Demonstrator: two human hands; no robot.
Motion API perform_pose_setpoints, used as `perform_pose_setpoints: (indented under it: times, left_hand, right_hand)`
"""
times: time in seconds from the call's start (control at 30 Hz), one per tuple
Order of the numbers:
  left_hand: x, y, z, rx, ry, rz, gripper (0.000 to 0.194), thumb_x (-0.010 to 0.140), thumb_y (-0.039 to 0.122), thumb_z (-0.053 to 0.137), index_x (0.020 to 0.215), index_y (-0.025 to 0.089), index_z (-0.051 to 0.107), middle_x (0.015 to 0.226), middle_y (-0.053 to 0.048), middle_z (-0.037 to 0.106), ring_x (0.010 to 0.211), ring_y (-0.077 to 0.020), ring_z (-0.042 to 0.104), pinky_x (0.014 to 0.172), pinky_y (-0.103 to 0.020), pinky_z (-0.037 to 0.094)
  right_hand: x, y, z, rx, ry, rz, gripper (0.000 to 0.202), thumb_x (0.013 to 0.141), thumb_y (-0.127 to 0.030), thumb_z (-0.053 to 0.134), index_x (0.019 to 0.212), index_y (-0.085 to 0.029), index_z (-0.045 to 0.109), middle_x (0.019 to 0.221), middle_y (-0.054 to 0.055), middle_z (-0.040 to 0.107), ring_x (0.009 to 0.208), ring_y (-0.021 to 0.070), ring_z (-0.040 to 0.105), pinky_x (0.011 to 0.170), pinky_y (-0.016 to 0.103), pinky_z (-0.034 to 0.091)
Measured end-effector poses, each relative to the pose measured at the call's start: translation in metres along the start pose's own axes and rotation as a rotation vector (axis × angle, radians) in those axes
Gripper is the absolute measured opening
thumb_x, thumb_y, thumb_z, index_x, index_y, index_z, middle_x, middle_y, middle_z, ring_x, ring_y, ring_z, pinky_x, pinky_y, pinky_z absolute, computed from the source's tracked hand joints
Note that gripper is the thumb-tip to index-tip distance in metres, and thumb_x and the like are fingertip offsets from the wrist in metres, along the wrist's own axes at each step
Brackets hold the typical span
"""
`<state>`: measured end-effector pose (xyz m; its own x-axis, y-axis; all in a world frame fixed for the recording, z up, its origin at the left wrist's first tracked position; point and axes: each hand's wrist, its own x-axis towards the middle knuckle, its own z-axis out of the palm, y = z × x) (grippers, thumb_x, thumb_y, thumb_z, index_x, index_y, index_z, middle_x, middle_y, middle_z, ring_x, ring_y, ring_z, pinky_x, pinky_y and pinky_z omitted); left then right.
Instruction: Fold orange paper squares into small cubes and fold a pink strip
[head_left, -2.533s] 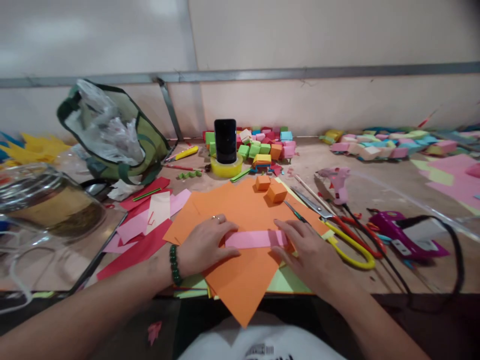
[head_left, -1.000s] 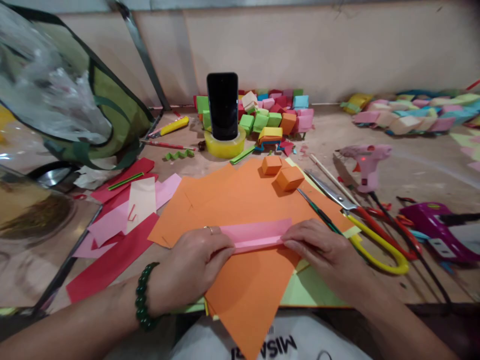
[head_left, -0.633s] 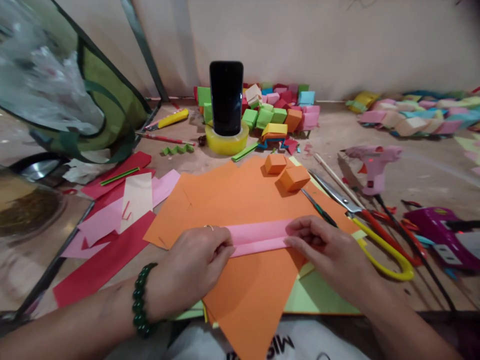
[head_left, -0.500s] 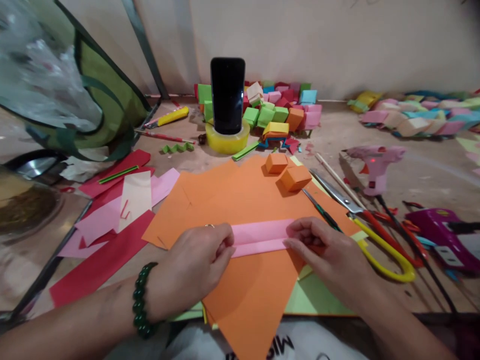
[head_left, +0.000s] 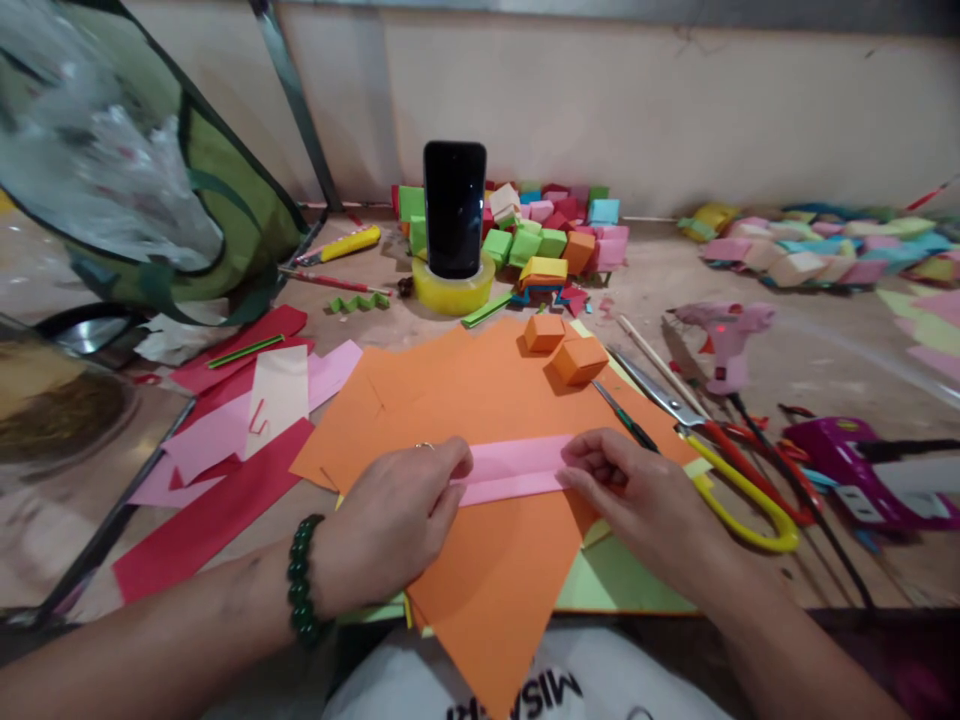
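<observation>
A pink paper strip (head_left: 514, 468) with a lengthwise crease lies over orange paper sheets (head_left: 450, 400). My left hand (head_left: 397, 510) pinches the strip's left end; a green bead bracelet is on that wrist. At the right end, my right hand (head_left: 630, 490) grips the strip between thumb and fingers. Two orange paper cubes (head_left: 580, 360) rest on the orange sheets beyond my right hand. Close by lie a green-handled tool (head_left: 628, 418) and large scissors with red and yellow handles (head_left: 742, 490).
A phone (head_left: 454, 210) stands in a yellow tape roll (head_left: 453, 288), before piled coloured paper cubes (head_left: 525, 245). At right are a pink glue gun (head_left: 724, 345) and a purple device (head_left: 862, 470). Red and pink paper pieces (head_left: 217, 510) and a green bag (head_left: 232, 210) occupy the left.
The view has shifted slightly, showing more of the wall. Both hands still hold the pink strip, with my right hand a little closer to my left.
</observation>
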<state>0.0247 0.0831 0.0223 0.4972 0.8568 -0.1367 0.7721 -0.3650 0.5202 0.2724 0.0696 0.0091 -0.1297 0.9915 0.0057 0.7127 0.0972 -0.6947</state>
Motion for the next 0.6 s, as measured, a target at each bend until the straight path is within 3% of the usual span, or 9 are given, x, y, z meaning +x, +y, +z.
perform_pose_setpoints:
  times: [0.23,0.33,0.43,0.53,0.6]
  left_hand:
    - [-0.003,-0.001,0.001,0.071,0.017,0.057,0.014,0.090,0.019,0.040,0.100,0.019,0.050,0.082,-0.003,0.061,0.073,-0.0176,0.058,0.065,-0.029,0.043]
    - [-0.004,-0.002,0.004,0.248,0.054,0.180,0.031,0.093,0.019,0.037,0.122,0.025,0.047,0.090,-0.005,0.057,0.073,-0.0176,0.056,0.060,-0.027,0.041]
    - [-0.004,-0.003,0.008,0.444,0.082,0.384,0.041,0.094,0.021,0.037,0.133,0.035,0.040,0.093,-0.006,0.052,0.073,-0.0186,0.052,0.060,-0.029,0.041]
    - [-0.003,-0.002,0.008,0.550,0.081,0.524,0.038,0.095,0.020,0.036,0.131,0.028,0.046,0.090,-0.008,0.052,0.078,-0.0213,0.051,0.066,-0.033,0.044]
    - [-0.005,0.000,0.005,0.587,0.060,0.558,0.038,0.094,0.019,0.035,0.130,0.022,0.047,0.091,-0.010,0.054,0.081,-0.0226,0.051,0.068,-0.035,0.045]
  right_hand:
    - [0.001,0.000,-0.002,-0.111,-0.022,-0.003,0.009,0.084,-0.029,0.055,0.086,-0.021,0.053,0.066,-0.002,0.059,0.057,0.0122,0.056,0.051,0.024,0.046]
    - [0.000,-0.001,-0.001,-0.261,0.034,-0.072,0.012,0.085,-0.028,0.056,0.095,-0.021,0.055,0.070,-0.001,0.058,0.057,0.0130,0.055,0.051,0.025,0.044]
    - [-0.003,-0.006,0.003,-0.466,0.102,-0.398,0.020,0.086,-0.015,0.051,0.102,-0.022,0.061,0.092,0.006,0.062,0.080,0.0185,0.059,0.068,0.032,0.047]
    - [-0.005,-0.011,0.007,-0.560,-0.017,-0.730,0.022,0.089,-0.011,0.047,0.099,-0.019,0.065,0.093,0.008,0.066,0.086,0.0209,0.056,0.075,0.036,0.046]
    - [-0.006,-0.009,0.006,-0.557,-0.072,-0.790,0.021,0.090,-0.013,0.048,0.102,-0.016,0.065,0.089,0.008,0.067,0.082,0.0197,0.054,0.072,0.034,0.048]
